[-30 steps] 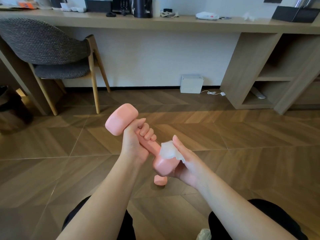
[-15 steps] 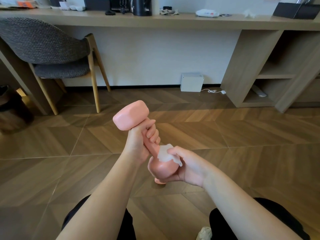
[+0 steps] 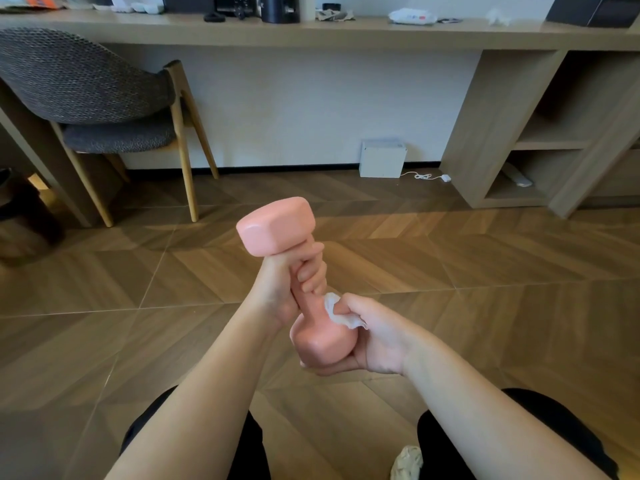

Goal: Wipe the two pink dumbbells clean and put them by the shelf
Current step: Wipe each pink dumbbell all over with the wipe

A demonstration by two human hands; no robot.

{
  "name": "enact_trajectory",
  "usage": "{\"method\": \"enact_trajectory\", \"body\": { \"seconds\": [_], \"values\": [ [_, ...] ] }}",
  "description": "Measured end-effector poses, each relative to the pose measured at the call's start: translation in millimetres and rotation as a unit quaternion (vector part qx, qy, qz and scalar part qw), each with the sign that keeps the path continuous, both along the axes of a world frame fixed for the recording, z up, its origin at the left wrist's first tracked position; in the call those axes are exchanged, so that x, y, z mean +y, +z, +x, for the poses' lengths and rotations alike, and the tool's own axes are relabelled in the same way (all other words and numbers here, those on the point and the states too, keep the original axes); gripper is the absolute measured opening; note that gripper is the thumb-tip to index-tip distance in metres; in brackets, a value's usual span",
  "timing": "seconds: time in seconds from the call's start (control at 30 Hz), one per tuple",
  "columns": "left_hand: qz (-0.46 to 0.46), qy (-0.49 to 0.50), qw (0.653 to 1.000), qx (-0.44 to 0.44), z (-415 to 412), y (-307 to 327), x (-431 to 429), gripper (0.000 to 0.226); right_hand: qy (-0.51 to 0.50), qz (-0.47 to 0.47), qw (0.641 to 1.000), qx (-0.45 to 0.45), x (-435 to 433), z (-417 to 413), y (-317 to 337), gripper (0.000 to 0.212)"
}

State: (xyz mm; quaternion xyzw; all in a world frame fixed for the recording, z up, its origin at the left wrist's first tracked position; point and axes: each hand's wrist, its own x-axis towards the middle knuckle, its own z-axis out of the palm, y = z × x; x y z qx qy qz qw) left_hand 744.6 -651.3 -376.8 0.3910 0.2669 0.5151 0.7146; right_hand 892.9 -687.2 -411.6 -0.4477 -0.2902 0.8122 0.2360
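Partly hidden: dumbbell point(image 3: 277, 230) handle, lower head.

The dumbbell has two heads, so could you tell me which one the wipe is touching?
The lower head, nearest the person: the right hand cups it and presses the white wipe against it. The upper head stands bare above the left hand.

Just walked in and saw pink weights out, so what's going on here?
A person is wiping a pink dumbbell. The left hand grips its handle, holding it nearly upright above the wooden floor, while the right hand cups the lower head and presses a white wipe against it. No second dumbbell shows.
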Motion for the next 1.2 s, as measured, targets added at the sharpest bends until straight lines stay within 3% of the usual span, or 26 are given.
{"method": "enact_trajectory", "body": {
  "seconds": [0.1,0.2,0.27,0.37,0.5,0.67,0.93,1.07,1.2],
  "values": [
    [0.008,-0.021,1.000,-0.007,-5,-2,3,0.037,0.002,0.003,1.000,0.017,-1,0,2,0.061],
    [0.021,-0.065,0.997,-0.024,-8,-4,3,0.043,-0.023,0.012,0.999,-0.038,0,-4,3,0.026],
    [0.013,-0.089,0.995,-0.029,-7,-3,2,0.043,-0.038,0.013,0.997,-0.071,-1,-8,1,0.016],
    [0.000,-0.041,0.998,0.044,-4,1,1,0.036,-0.074,0.004,0.995,-0.066,-1,-14,-6,0.020],
    [-0.019,0.110,0.982,0.155,5,1,0,0.029,-0.139,0.012,0.989,-0.056,1,-12,-6,0.023],
    [-0.029,0.266,0.945,0.190,17,1,-6,0.020,-0.187,0.027,0.980,-0.057,2,-11,-4,0.029],
    [-0.035,0.319,0.927,0.195,23,-2,-7,0.061,-0.233,0.017,0.972,-0.026,-5,-24,-7,0.028],
    [-0.054,0.315,0.926,0.201,23,-4,-6,0.052,-0.264,-0.003,0.964,-0.020,-5,-29,-11,0.031],
    [-0.024,0.290,0.929,0.227,22,-3,-7,0.059,-0.237,-0.001,0.970,-0.063,-2,-41,-18,0.038]
  ]
}}
